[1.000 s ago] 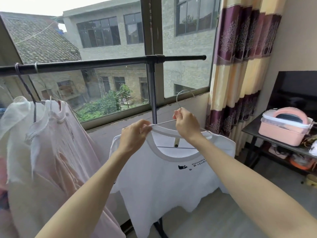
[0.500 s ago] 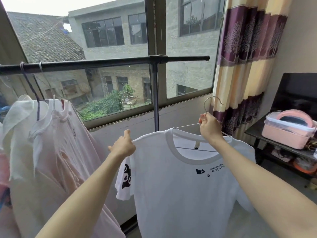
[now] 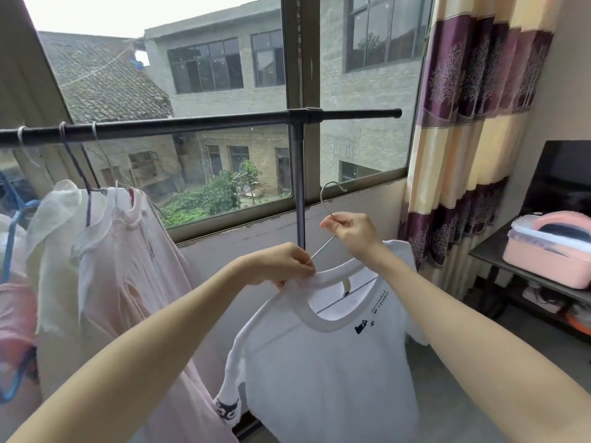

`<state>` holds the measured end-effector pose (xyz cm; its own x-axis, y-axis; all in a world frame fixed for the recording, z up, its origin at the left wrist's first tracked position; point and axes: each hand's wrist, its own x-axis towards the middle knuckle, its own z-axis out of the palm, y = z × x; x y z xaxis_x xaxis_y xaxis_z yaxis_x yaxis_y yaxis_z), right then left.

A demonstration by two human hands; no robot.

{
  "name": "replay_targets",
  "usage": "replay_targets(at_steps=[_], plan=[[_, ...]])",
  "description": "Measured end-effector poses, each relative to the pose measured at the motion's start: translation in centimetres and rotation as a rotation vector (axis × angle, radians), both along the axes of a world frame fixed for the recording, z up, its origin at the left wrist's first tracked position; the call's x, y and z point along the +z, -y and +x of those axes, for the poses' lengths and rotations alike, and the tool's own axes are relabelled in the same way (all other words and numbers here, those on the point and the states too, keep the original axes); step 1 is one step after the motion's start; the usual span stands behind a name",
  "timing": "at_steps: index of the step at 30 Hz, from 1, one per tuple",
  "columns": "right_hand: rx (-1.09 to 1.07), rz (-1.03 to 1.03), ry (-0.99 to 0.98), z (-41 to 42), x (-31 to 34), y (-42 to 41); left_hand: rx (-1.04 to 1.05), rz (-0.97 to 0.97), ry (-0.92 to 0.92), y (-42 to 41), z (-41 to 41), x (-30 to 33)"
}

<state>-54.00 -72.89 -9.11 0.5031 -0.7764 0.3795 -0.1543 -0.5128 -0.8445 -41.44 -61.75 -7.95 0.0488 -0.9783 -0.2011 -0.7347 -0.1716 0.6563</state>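
— Half done, by the look of it. Already has the white T-shirt threaded onto the wire hanger, collar sitting round its neck.

— And the hanging itself?

— Not yet done. Hook well below the black rail and apart from it, level with the window sill. Needs lifting and hooking on, probably on the bare stretch near the upright post.

— Grip?

— Pinches the wire just under the hook with the right hand, thumb and fingers curled round it. Pinches the collar edge with the left hand, right where the wire meets the cloth, seemingly to tug it straight. Shirt dangling between the forearms, tilted, left shoulder lower.

— Anything on that rail already?

— Three hooks at the left end, carrying a pink shirt and a cream garment just beside it.

— Any boxes?

— One pink box on the dark table at the right, lid closed, handle folded flat on top. Contents hidden. Some clutter on the shelf below, too blurred to name.
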Motion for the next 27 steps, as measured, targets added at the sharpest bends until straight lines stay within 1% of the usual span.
replay_targets(at_steps=[4, 8, 11, 13, 15, 17, 19, 20, 21, 23, 24, 25, 27], plan=[[0.022, 0.115, -0.040, 1.6, -0.7, -0.8, 0.165, 0.103, -0.226, -0.6, 0.1, 0.1], [0.069, 0.232, -0.126, 2.8, -0.3, -1.8, 0.422, 0.043, -0.513, -1.6, 1.5, 0.3], [0.203, 0.388, -0.119, 3.3, 0.9, -3.1, 0.599, 0.007, -0.765, -1.9, 2.8, 1.1], [0.300, 0.381, -0.185, 3.6, 2.0, -3.9, 0.672, -0.033, -0.868, -2.0, 3.6, 2.0], [0.392, 0.336, -0.277, 4.0, 3.1, -4.6, 0.689, -0.085, -0.882, -2.1, 4.3, 3.2], [0.412, 0.225, -0.404, 4.3, 4.7, -5.0, 0.656, -0.106, -0.838, -2.3, 4.6, 4.4], [0.390, 0.034, -0.549, 4.6, 6.2, -5.3, 0.632, -0.119, -0.800, -2.5, 4.9, 5.6], [0.371, -0.077, -0.579, 5.0, 6.8, -5.4, 0.624, -0.135, -0.799, -2.5, 5.3, 6.2], [0.337, -0.170, -0.567, 5.2, 7.2, -5.7, 0.605, -0.155, -0.807, -2.6, 5.7, 6.6], [0.246, -0.306, -0.446, 6.0, 8.3, -6.6, 0.527, -0.237, -0.818, -2.9, 6.6, 7.8], [0.208, -0.348, -0.377, 6.2, 8.7, -6.9, 0.497, -0.275, -0.775, -3.1, 6.9, 8.4], [0.183, -0.384, -0.319, 6.5, 9.1, -7.2, 0.492, -0.310, -0.696, -3.4, 7.4, 9.0], [0.169, -0.432, -0.287, 6.9, 9.6, -7.6, 0.545, -0.335, -0.520, -4.0, 8.0, 9.9]])
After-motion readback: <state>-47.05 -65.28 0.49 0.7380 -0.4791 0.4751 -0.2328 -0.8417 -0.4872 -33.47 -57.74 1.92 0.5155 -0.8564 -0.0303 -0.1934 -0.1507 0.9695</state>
